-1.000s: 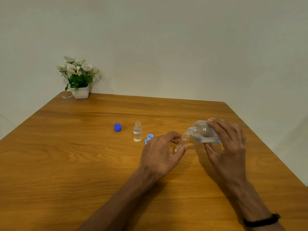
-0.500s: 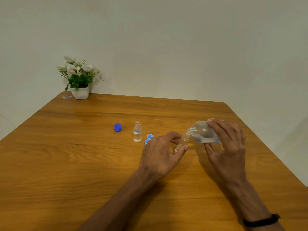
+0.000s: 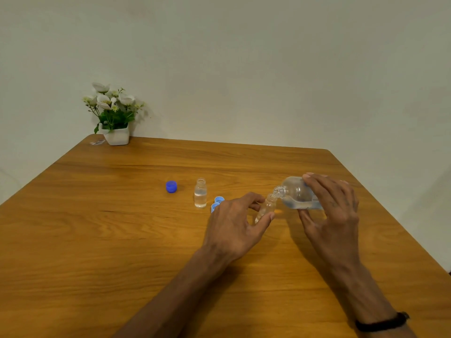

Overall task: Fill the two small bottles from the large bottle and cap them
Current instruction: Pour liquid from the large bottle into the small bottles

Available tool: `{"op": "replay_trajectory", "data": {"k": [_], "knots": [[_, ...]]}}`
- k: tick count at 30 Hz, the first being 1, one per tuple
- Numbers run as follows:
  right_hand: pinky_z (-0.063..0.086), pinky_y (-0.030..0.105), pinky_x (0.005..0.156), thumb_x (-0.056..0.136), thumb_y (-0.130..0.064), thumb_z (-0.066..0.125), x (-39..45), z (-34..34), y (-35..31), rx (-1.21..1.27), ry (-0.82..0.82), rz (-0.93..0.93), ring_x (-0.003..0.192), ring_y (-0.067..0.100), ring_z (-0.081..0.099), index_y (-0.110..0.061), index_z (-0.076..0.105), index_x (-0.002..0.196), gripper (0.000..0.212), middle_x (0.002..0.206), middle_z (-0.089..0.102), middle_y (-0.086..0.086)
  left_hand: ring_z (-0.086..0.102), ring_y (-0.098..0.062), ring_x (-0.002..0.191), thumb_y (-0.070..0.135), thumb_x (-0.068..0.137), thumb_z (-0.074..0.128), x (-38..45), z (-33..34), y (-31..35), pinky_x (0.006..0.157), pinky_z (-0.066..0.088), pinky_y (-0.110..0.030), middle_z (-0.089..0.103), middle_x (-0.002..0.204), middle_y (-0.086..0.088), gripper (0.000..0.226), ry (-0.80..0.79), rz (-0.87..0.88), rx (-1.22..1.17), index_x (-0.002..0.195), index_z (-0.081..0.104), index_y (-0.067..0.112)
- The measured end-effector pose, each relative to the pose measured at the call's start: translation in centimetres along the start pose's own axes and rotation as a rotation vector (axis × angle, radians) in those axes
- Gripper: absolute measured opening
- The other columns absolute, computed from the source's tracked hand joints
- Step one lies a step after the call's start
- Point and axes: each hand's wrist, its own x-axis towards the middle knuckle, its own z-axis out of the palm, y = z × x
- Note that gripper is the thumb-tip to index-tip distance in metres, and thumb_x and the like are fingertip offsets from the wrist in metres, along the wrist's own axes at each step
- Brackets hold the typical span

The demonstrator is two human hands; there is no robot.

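The right hand (image 3: 334,215) holds the large bottle (image 3: 296,195) tipped, its mouth at the tilted small bottle (image 3: 266,208) pinched by the left hand (image 3: 234,225). The filled small bottle (image 3: 200,192) stands left on the table (image 3: 97,240).

Pouring holds steady, with almost no shift across the second

The right hand (image 3: 334,211) keeps the large clear plastic bottle (image 3: 296,195) tipped sideways, its neck perhaps a shade lower against the mouth of the small clear tilted bottle (image 3: 266,208), which the left hand (image 3: 234,225) still pinches; any change in liquid level is too slight to tell.
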Motion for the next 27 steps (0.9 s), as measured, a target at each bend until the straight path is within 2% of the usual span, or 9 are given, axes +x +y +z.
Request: {"op": "replay_trajectory", "data": {"k": [18, 27], "knots": [[0.043, 0.065, 0.109, 0.071, -0.004, 0.094, -0.03, 0.05, 0.04, -0.019, -0.009, 0.016, 0.138, 0.028, 0.05, -0.007, 0.062, 0.145, 0.081, 0.144, 0.064, 0.009, 0.065, -0.001, 0.054, 0.064, 0.088, 0.065, 0.05, 0.0, -0.06, 0.067, 0.061, -0.035, 0.077, 0.109, 0.02, 0.043, -0.003, 0.007, 0.01, 0.121, 0.068, 0.036], [0.043, 0.064, 0.11, 0.071, -0.002, 0.094, -0.04, 0.06, 0.01, -0.012, 0.0, 0.005, 0.137, 0.031, 0.053, -0.006, 0.062, 0.144, 0.08, 0.143, 0.065, 0.01, 0.065, -0.001, 0.053, 0.062, 0.089, 0.067, 0.05, 0.01, -0.09, 0.07, 0.061, -0.035, 0.076, 0.108, 0.021, 0.04, -0.004, 0.002, 0.02, 0.12, 0.068, 0.037]]}}
